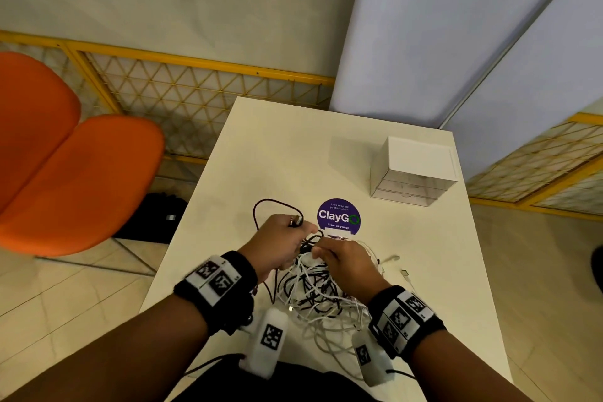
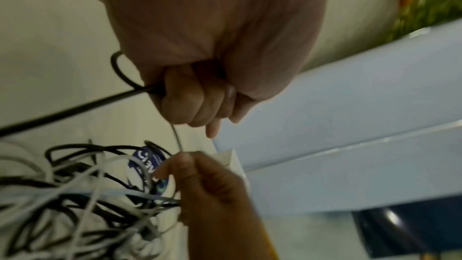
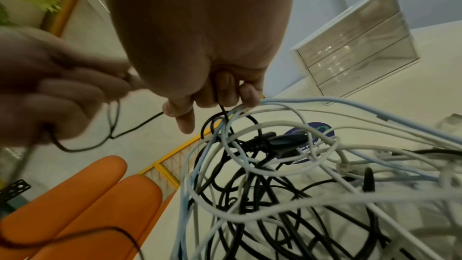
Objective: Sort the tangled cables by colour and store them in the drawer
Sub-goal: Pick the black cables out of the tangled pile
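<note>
My left hand [image 1: 280,241] grips a black cable [image 1: 270,204]; my right hand [image 1: 346,266] pinches strands of the tangle [image 1: 313,290] on the table [image 1: 277,147].

Head view high, facing down over table [image 1: 280,147]; wrist views close, both sharing cable tangle [image 3: 287,175].

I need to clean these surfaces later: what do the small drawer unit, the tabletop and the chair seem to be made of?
The drawer unit looks like plastic: an opaque white matte shell, with see-through drawer fronts that catch glints in the right wrist view. The tabletop looks like smooth cream laminate, though painted wood is possible. The chair looks like moulded orange plastic with a soft sheen.
</note>
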Demonstrator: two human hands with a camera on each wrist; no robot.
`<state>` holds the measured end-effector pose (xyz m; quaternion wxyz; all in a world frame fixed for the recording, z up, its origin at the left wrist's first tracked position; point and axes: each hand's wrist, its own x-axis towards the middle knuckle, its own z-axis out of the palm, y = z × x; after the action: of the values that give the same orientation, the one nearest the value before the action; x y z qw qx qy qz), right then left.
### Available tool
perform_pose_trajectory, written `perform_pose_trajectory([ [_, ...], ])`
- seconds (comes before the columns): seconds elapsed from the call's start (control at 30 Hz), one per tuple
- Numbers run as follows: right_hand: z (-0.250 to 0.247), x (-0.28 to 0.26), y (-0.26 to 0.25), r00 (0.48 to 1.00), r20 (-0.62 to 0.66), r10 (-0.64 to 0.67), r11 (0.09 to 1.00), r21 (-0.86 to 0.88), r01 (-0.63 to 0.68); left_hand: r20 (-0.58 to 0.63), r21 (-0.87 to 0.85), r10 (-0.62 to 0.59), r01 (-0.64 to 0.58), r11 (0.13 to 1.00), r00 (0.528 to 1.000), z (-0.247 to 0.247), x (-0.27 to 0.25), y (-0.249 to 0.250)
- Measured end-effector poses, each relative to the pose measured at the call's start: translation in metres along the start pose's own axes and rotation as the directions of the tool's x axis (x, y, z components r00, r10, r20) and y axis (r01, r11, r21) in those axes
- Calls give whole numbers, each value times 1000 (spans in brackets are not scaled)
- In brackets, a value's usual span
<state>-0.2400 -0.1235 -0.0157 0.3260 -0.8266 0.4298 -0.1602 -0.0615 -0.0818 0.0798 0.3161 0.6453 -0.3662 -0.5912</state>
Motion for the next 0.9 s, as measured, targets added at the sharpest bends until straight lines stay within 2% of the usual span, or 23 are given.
perform_pose_trajectory([
  [0.07,-2,-3,-3,1000,-8,-17,1000,-5,17,3,244,-3,2,970,1000,7,12,-10],
  [0.13,-7,-6,-5,1000,-15,-24,1000,4,24,58,440,2,-27,898,998,11,18,-17],
  [0.27,-14,-12,-5,998,62,16,996,86,-21,121,592,57,-118,797,991,12,16,-14],
  [0.5,-9,-17,7,987,115,112,974,182,-132,183,481,200,-265,836,963,1,-7,8],
  [0.67,-7,-12,13,968,169,186,955,201,-218,206,377,236,-300,876,950,-11,-33,23],
  [0.77,-2,-11,20,958,192,211,936,244,-255,241,252,255,-314,915,936,-21,-47,29],
  [0.9,2,-12,26,955,195,224,924,270,-272,292,-3,289,-301,954,912,-31,-66,38],
])
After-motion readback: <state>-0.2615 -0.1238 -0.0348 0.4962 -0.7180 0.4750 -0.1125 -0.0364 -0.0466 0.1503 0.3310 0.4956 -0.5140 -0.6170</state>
